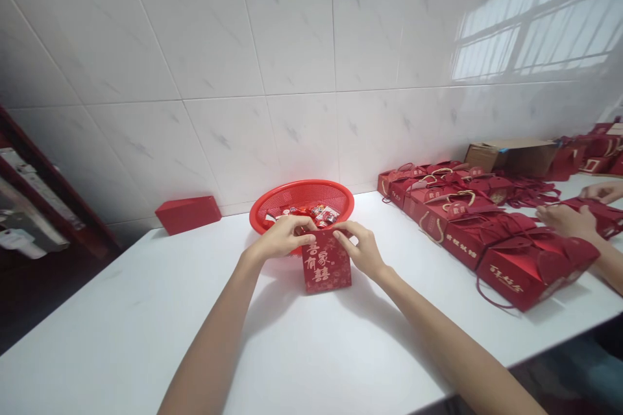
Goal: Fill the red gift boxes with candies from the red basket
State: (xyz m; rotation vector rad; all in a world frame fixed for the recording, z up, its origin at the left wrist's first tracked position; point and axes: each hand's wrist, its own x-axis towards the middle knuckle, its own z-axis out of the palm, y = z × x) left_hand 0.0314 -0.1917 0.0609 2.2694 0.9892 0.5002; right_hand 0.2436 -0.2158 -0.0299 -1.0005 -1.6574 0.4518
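Observation:
A red gift box (327, 266) with pale characters and a floral pattern stands upright on the white table. My left hand (285, 237) pinches its top left edge, while my right hand (360, 248) grips the top right edge between thumb and fingers. Directly behind the box sits a red plastic basket (302, 189) with small wrapped sweets (325, 214) inside. My fingers and the box cover part of the basket's front.
A plain red box (188, 214) lies near the wall at the left. Rows of red gift boxes (457, 227) with cord handles fill the right side, with a cardboard box (513, 157) behind. Another person's hands (569, 219) work at the far right. White table (160, 324) edges run left and front.

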